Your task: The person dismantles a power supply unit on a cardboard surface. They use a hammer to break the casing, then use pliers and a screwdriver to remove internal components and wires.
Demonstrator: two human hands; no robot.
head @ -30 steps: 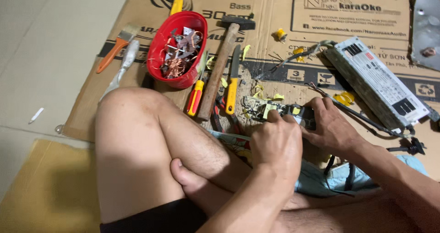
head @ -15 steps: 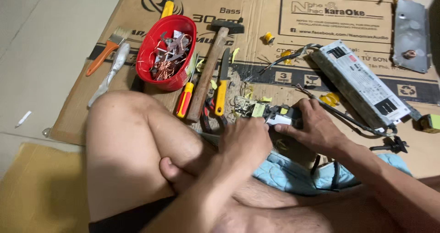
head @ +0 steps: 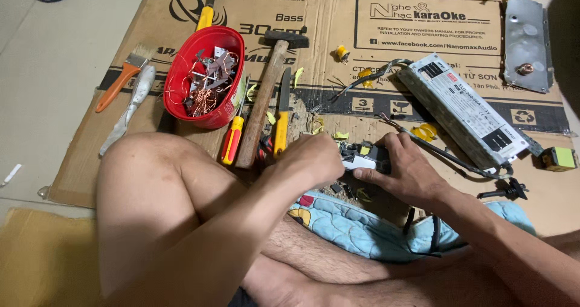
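Right, both hands meet over a small electronic part (head: 362,157), dark w/ white and yellow bits, lying on the cardboard sheet (head: 338,107) just in front of the crossed legs. The left hand (head: 311,160) is curled shut over the part's left end, knuckles up; whether it pinches a tool or only the part itself can't be told, fingers hide it. The right hand (head: 408,171) clamps the right end, thumb laid along the near edge, fingers wrapped over the top.

To do this well, I'd judge: keep the right hand as the vise, pressing the part flat to the cardboard so it can't twist, and let the left do the pulling or prying in short tugs, not one big yank. Wrists low, elbows braced on the legs. Mind the black cable (head: 447,156) running from beside the right hand toward the long grey metal box (head: 462,110); it lies close enough to snag.

Tools sit near the left hand: a hammer (head: 266,95), a yellow-handled knife (head: 282,116) and a red and yellow screwdriver (head: 232,139), side by side. Beyond them a red bowl (head: 181,71) holds copper wire scraps. A paintbrush (head: 121,77) lies further left. Yellow scraps are scattered about; a blue quilted cushion (head: 356,225) lies under the forearms.
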